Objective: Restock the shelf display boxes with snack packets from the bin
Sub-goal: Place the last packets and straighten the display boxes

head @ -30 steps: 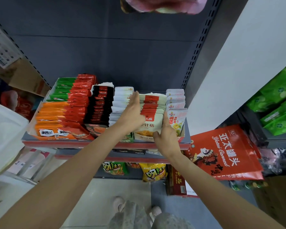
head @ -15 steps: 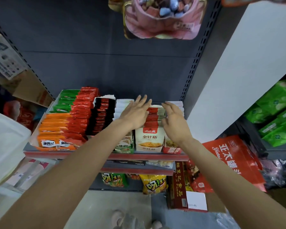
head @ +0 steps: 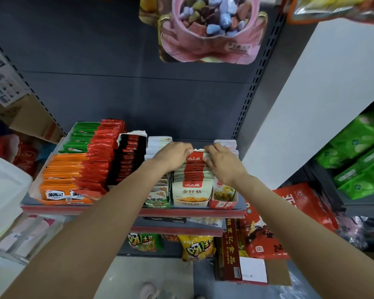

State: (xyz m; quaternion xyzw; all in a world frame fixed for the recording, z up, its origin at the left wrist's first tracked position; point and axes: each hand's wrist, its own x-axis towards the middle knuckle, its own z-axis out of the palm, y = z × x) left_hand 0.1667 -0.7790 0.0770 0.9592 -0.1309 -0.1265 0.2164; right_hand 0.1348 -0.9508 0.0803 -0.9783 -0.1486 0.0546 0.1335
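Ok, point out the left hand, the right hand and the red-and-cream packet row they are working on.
left hand [head: 173, 156]: head view, on the back of the hand.
right hand [head: 221, 160]: head view, on the back of the hand.
red-and-cream packet row [head: 192, 186]: head view, on the front packet's red label.

pink candy bag [head: 209, 33], green packs [head: 361, 160]

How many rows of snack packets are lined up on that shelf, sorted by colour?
Green rows: 1
Orange rows: 1
Red rows: 1
Black-and-red rows: 1
White or cream rows: 3, the left one, the middle one with a red band, which both hands touch, and the right one
Total: 7
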